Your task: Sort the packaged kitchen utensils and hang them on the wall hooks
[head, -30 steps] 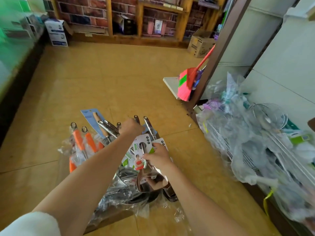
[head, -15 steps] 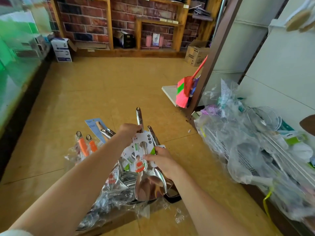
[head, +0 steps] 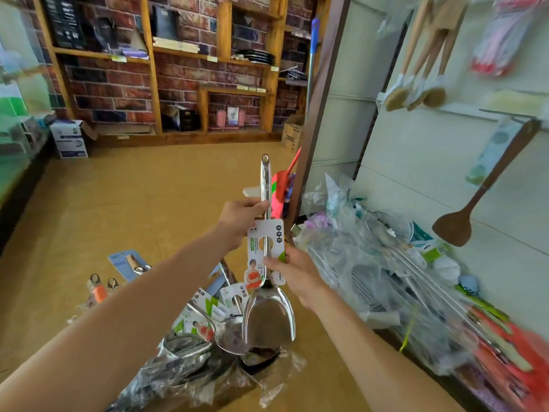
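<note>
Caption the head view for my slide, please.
Left hand and right hand hold a steel spatula above the utensil pile.

The spatula [head: 268,319] in your fingers [head: 256,205] gleams silver. Its card [head: 271,233] at your fingertips [head: 269,260] is white, green and orange.

You've open floor [head: 118,188] ahead & on your left. Steel turner [head: 269,319] hangs just above the utensil pile [head: 202,352]. On your right, plastic-wrapped heap [head: 386,263] banks vs wall panel [head: 416,179]; wooden spatula [head: 454,224] & brushes [head: 416,96] hang there, bare panel btwn them.
</note>
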`<state>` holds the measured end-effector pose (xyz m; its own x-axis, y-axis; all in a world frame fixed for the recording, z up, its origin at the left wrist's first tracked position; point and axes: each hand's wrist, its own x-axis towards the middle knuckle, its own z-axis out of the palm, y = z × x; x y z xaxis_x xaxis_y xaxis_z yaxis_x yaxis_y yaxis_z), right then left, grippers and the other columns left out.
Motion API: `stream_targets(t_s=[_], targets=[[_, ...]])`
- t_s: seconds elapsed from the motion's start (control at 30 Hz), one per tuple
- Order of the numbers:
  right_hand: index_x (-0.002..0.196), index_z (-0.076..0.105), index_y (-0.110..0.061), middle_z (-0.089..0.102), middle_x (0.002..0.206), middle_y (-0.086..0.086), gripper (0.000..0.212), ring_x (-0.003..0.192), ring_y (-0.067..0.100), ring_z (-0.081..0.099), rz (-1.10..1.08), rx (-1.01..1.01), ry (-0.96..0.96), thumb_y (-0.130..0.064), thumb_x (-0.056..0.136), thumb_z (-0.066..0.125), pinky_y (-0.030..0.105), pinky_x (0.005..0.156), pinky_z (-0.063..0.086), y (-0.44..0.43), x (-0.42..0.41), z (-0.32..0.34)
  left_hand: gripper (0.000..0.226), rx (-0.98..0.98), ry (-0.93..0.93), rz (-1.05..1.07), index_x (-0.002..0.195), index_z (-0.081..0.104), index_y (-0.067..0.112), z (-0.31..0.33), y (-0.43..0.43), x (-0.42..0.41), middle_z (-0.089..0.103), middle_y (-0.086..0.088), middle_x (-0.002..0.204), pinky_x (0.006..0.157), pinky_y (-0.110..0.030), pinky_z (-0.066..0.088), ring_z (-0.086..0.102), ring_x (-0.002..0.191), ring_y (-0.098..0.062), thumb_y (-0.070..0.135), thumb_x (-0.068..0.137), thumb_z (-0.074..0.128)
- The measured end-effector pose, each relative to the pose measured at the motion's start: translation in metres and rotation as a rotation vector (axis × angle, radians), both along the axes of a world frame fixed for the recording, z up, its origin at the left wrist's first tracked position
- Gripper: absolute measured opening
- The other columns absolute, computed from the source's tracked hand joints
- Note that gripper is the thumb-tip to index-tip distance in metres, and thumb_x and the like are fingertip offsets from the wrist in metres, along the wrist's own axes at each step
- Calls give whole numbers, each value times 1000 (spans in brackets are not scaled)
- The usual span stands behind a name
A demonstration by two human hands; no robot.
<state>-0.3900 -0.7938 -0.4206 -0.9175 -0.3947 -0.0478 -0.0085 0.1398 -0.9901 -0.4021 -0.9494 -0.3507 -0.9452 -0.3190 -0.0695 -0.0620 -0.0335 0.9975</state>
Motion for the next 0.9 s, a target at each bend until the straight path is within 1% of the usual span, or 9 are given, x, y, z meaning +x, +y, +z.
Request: stream_targets(t_s=[0.13, 0.2, 0.27, 0.33, 0.4, 0.5, 0.67, 0.8, 0.9], targets=[[111, 67, -14, 75, 103, -3, 21, 93, 8, 71, -53, 7, 97, -10, 91, 68, 17, 75, 53, 45, 3, 37, 10, 1, 109, -76, 93, 69, 11, 39, 47, 5, 64, -2, 83, 58, -27, 50, 58, 71, -17, 21, 90, 68], [105, 67, -15, 74, 94, -7, 16, 83, -1, 70, -78, 11, 137, -8, 91, 68, 12, 69, 51, 67, 7, 56, 15, -4, 141, -101, 99, 70, 8, 58, 69, 8, 65, -2, 82, 55, -25, 51, 61, 68, -14, 21, 91, 68], [102, 66, -17, 72, 89, -11, 15, 76, -7, 68, -112, 2, 179, -8, 91, 68, 9, 66, 50, 87, 10, 73, 12, -2, 185, -122, 98, 69, 8, 77, 92, 11, 65, -1, 78, 49, -20, 49, 61, 56, -8, 17, 91, 68], [102, 68, -17, 75, 94, -7, 14, 82, -1, 70, -163, -29, 213, -12, 90, 69, 14, 72, 54, 105, 11, 88, 6, -4, 224, -130, 94, 68, 9, 93, 115, 12, 65, 0, 74, 45, -17, 47, 59, 49, -3, 15, 91, 68], [104, 69, -15, 76, 97, -2, 15, 84, 6, 72, -216, -81, 230, -14, 89, 70, 18, 69, 54, 123, 12, 104, 4, -14, 243, -155, 90, 69, 12, 106, 138, 14, 67, -4, 79, 43, -19, 47, 61, 55, -8, 16, 90, 69], [107, 69, -12, 76, 97, 2, 18, 85, 12, 73, -261, -121, 248, -13, 89, 70, 21, 67, 53, 153, 16, 123, 15, -17, 249, -209, 100, 69, 9, 122, 171, 14, 66, -9, 88, 41, -21, 45, 61, 65, -18, 19, 90, 69], [106, 70, -13, 76, 93, -2, 17, 82, 10, 73, -356, -132, 297, -14, 88, 71, 21, 66, 54, 215, 29, 143, 16, 15, 280, -312, 102, 68, 7, 146, 235, 17, 69, -10, 91, 59, -31, 58, 66, 68, -20, 18, 90, 68], [105, 70, -13, 76, 96, -2, 17, 86, 11, 72, -460, -125, 348, -15, 88, 72, 19, 67, 55, 277, 45, 156, 12, 65, 312, -427, 101, 66, 5, 162, 301, 24, 71, -8, 89, 54, -27, 57, 69, 68, -18, 13, 92, 65], [108, 69, -13, 75, 98, -2, 19, 84, 8, 72, -545, -114, 379, -16, 89, 71, 12, 61, 51, 328, 62, 167, 16, 76, 341, -521, 104, 66, 5, 174, 354, 30, 72, -11, 95, 61, -32, 59, 70, 79, -25, 13, 90, 67]])
